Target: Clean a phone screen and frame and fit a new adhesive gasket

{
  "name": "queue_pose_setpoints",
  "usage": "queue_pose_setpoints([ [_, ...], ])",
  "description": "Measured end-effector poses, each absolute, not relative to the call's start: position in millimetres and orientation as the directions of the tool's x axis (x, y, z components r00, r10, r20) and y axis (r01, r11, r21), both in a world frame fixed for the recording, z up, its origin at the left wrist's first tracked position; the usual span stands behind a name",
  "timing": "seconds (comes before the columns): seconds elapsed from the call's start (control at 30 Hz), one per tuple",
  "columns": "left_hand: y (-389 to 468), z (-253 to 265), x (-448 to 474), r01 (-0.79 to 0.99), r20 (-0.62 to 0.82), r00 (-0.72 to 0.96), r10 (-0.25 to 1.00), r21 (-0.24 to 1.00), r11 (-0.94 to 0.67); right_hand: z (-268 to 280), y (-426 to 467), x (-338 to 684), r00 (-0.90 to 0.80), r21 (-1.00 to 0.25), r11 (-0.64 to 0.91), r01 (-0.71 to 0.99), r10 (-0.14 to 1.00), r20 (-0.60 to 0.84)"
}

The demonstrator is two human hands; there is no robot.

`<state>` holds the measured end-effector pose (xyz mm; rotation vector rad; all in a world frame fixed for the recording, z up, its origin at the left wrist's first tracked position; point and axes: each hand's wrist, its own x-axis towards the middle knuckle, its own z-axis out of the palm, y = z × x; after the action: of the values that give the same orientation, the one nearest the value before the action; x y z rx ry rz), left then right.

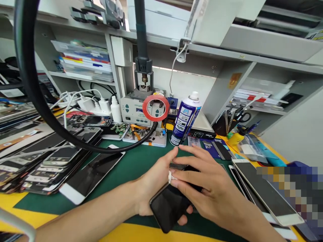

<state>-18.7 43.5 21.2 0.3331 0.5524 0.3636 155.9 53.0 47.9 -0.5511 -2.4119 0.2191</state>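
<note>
A black smartphone (171, 205) lies tilted in my left hand (155, 174), dark glossy face up. The fingers of that hand wrap underneath, and their tips show at the lower right edge. My right hand (212, 176) reaches over the phone and covers much of its upper part. Between its thumb and fingers is a small white wad (170, 176), perhaps tissue or cloth, at the phone's surface. A strip of dark perforated material (178, 165) shows beyond the fingers; what it belongs to is hidden.
A blue spray can (185, 117) stands just beyond my hands. Phone screens are stacked left (60, 158) and right (267, 191); a white-edged phone (93, 174) lies on the green mat (133, 158). A thick black hose (75, 143) loops across the left side.
</note>
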Motion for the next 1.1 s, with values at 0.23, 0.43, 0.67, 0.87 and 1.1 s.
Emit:
queue_pose_setpoints([
  [0.23,39,28,-21,-0.417,-0.372,0.728,0.575,0.426,0.803,39,50,148,-0.556,-0.11,0.896,0.43,0.358,0.75],
  [0.43,35,30,-24,-0.546,-0.346,0.691,0.635,0.326,0.772,30,26,127,-0.609,-0.013,0.939,0.344,0.234,0.758],
  [0.67,29,33,-25,-0.642,-0.359,0.594,0.72,0.329,0.693,23,27,123,-0.554,-0.117,0.938,0.326,0.29,0.78],
  [0.87,29,30,-25,-0.73,-0.273,0.531,0.802,0.333,0.596,19,24,121,-0.631,-0.091,0.967,0.237,0.225,0.742],
  [1.1,33,33,-26,-0.739,-0.336,0.447,0.829,0.384,0.554,20,22,119,-0.646,-0.062,0.975,0.212,0.187,0.74],
])
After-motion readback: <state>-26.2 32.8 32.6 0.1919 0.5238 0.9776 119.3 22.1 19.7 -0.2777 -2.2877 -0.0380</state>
